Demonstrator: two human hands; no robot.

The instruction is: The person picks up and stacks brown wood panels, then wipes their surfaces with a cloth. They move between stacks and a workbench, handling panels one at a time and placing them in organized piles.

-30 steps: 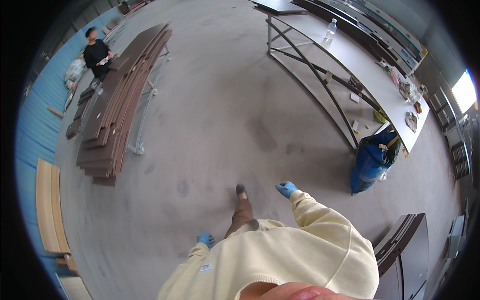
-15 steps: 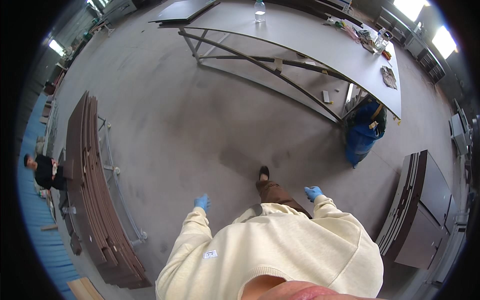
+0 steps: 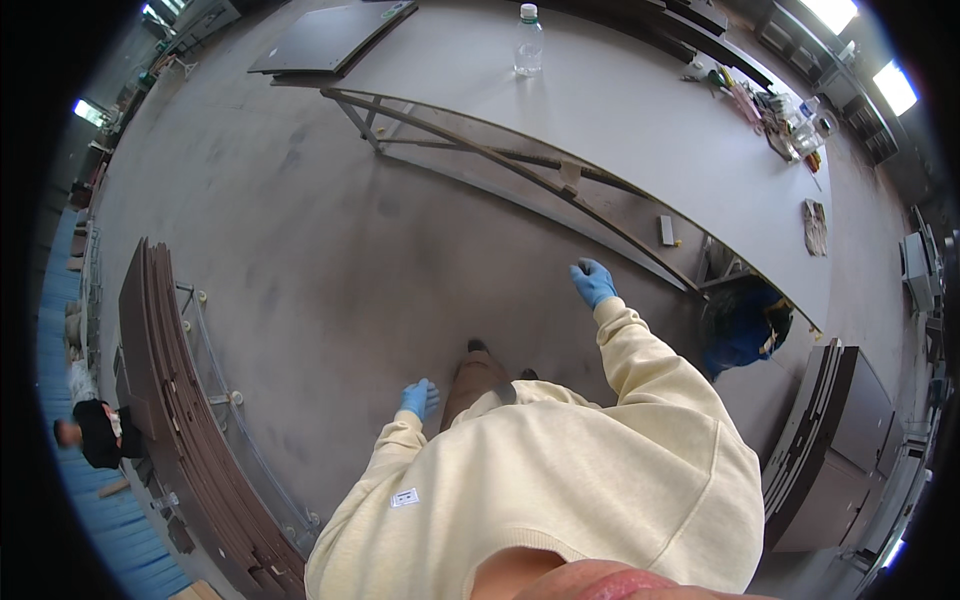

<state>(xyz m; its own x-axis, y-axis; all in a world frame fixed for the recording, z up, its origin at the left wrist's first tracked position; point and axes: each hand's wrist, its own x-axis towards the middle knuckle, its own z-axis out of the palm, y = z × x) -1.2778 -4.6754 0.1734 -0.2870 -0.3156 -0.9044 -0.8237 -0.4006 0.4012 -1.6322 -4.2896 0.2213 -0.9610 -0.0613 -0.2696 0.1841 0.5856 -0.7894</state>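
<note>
Both of my hands wear blue gloves. My left hand (image 3: 420, 399) hangs low beside my brown trousers (image 3: 474, 386), its fingers loosely apart and nothing in it. Raised in front of me, my right hand (image 3: 594, 283) has its fingers curled in, and I see no object in them. It is nearest to the long pale-topped table (image 3: 620, 120), apart from its front edge and frame. On that table stand a clear plastic bottle (image 3: 528, 45) with a white cap and, to the right, a pile of small tools and bottles (image 3: 775, 122). A crumpled glove (image 3: 815, 228) lies near the right end.
Brown panels (image 3: 185, 400) stand stacked on a wheeled rack at left, with a person (image 3: 98, 432) beyond. More panels (image 3: 835, 450) lean at right. A blue bin (image 3: 745, 325) sits under the table's right end. Dark flat panels (image 3: 335, 38) lie on its far left.
I have stepped forward, so the table and bottle are closer. My right hand has moved up and forward toward the table. The left hand stays low at my side.
</note>
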